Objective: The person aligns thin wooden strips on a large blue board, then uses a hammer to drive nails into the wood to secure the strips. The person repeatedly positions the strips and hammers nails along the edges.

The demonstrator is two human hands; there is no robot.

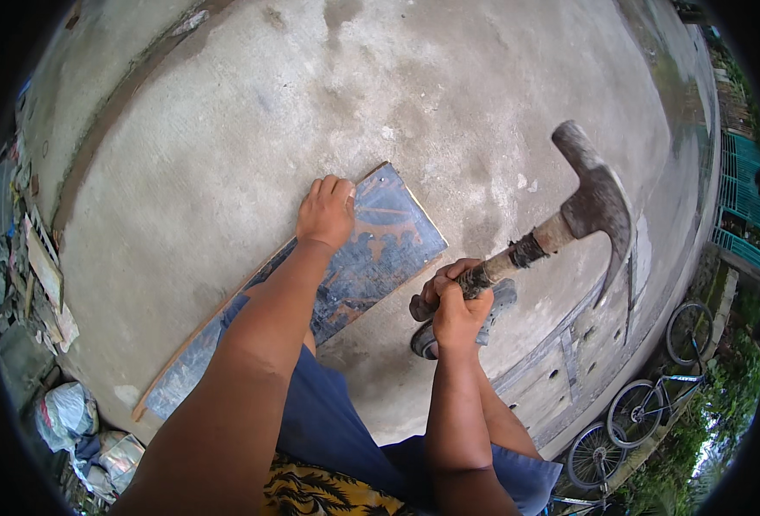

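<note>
A long plywood board (397,225) with a worn dark-blue face and reddish-brown bare patches slants from the lower left to the middle. My left hand (327,212) grips its upper left edge near the far end, fingers curled. A small nail-like speck shows close to the board's far corner; it is too small to be sure of. In my right hand (460,316) is a claw hammer (599,202), raised to the right of the board. Dark wrapping binds its wooden handle in places. The rusty head points up and away, with the curved claw towards the lower right.
Stained concrete floor (260,120) surrounds the board. A grey shoe (502,305) is partly hidden behind my right hand. Scrap wood (45,262) and plastic bags (66,411) lie along the left. Bicycles (638,413) stand by plants at the lower right, below a teal fence (741,198).
</note>
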